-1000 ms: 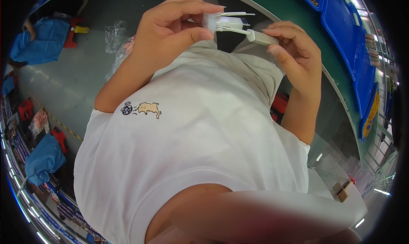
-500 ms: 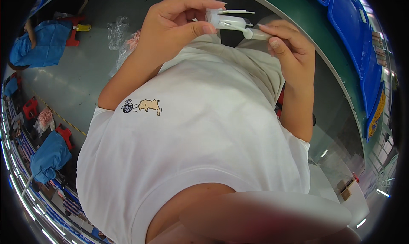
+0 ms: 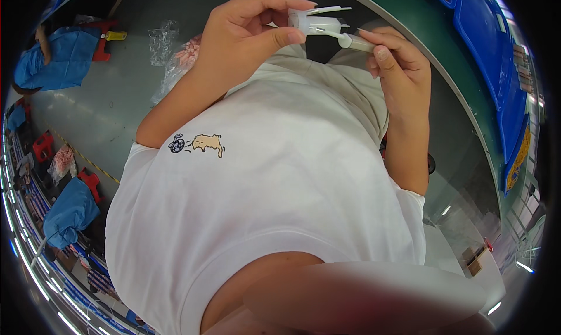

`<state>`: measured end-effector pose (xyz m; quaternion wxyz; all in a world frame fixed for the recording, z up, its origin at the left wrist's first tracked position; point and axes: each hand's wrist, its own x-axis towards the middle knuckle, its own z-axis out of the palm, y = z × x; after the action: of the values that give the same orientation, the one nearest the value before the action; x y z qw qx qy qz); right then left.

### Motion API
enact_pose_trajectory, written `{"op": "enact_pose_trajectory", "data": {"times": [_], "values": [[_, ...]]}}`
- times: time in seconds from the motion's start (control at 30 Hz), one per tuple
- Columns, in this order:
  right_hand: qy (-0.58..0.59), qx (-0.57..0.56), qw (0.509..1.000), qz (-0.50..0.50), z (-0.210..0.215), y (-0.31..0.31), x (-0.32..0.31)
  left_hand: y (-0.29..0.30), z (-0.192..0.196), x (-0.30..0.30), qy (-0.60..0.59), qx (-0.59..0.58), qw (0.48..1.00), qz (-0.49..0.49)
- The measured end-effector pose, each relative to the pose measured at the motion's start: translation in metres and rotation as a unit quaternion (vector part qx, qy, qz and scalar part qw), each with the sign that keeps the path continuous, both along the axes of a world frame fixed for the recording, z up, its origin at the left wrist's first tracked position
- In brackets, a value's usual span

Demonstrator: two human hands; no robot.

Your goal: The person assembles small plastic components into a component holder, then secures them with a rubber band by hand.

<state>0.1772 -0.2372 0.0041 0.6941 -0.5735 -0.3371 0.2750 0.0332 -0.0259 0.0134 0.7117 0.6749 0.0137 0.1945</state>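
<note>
Between the thumb and fingers of my left hand point(image 3: 257, 28) is a white plastic cylindrical part point(image 3: 320, 25), lying sideways with thin prongs pointing to the right. My right hand point(image 3: 400, 57) pinches a small pale stick-like piece point(image 3: 359, 43) with a rounded white end. That rounded end meets the tip of the cylindrical part's lower prong; whether the two are joined I cannot tell. Both hands are closed and raised above my lap, in front of my white shirt point(image 3: 280, 159). My right fingertips hide the far end of the stick-like piece.
At the right, blue trays point(image 3: 482, 42) rest on a green-topped table point(image 3: 409, 10) with a pale curved edge. Clear plastic bags, one with pink pieces point(image 3: 188, 53), lie on the floor to the left. Farther left are red stools point(image 3: 102, 40) and a person in blue point(image 3: 58, 57).
The cylindrical part and the stick-like piece have shifted slightly up and to the right, and the stick-like piece tilts down more to the right. Both hands keep their grip.
</note>
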Motion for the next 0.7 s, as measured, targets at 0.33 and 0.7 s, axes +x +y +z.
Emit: {"op": "enact_pose_trajectory", "data": {"times": [0.33,0.7], "values": [[0.019,-0.033,0.999,-0.019,0.014,0.011,-0.019,-0.002,-0.005,0.001,0.080,-0.057,0.993,-0.066],[-0.383,-0.042,0.914,-0.125,0.016,0.006,-0.013,0.008,-0.017,0.002,0.105,-0.291,0.941,-0.136]]}}
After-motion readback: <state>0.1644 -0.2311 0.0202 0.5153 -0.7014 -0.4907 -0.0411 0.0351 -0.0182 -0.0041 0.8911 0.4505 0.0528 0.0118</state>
